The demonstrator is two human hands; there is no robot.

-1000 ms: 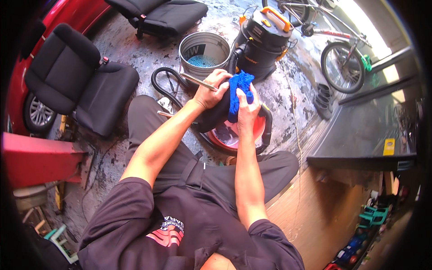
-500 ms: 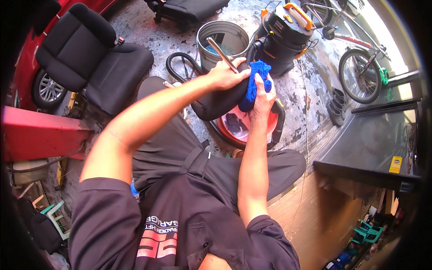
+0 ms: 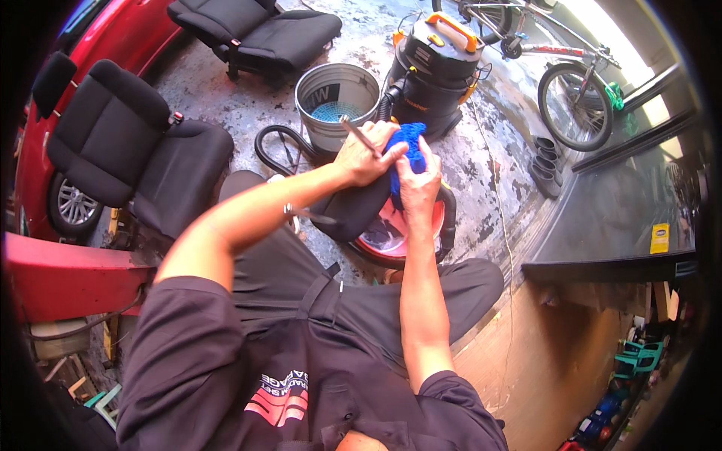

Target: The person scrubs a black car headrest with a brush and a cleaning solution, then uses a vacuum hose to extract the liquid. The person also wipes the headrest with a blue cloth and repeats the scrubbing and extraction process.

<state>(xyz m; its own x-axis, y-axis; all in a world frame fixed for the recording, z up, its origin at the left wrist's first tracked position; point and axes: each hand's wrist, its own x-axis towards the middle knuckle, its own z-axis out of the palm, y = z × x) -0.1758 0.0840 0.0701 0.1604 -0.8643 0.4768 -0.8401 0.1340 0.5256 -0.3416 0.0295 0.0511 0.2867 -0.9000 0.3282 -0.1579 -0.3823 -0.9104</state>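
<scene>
A black car-seat headrest (image 3: pixel 347 208) with two metal posts lies tilted in front of me, above my lap. My left hand (image 3: pixel 366 155) grips it around the base of the far post (image 3: pixel 360 136), fingers wrapped over the edge. The near post (image 3: pixel 309 216) sticks out beside my left forearm. A blue microfiber cloth (image 3: pixel 407 143) covers the headrest's far right end. My right hand (image 3: pixel 420 180) pinches this cloth and presses it on the headrest, thumb and fingers bent. Part of the headrest is hidden under the cloth and hands.
Under the headrest is a red tub (image 3: pixel 374 242) holding liquid. Beyond stand a grey bucket (image 3: pixel 336 79) and a shop vacuum (image 3: pixel 435 71) with a black hose. Black car seats (image 3: pixel 180 154) stand left, near a red car (image 3: pixel 113 37). Shoes (image 3: pixel 545 167) and a bicycle (image 3: pixel 575 105) are right.
My view has shifted, so the surroundings sit farther left. The headrest has turned a little, showing its near post more. My right hand has moved the cloth closer to my left fingers.
</scene>
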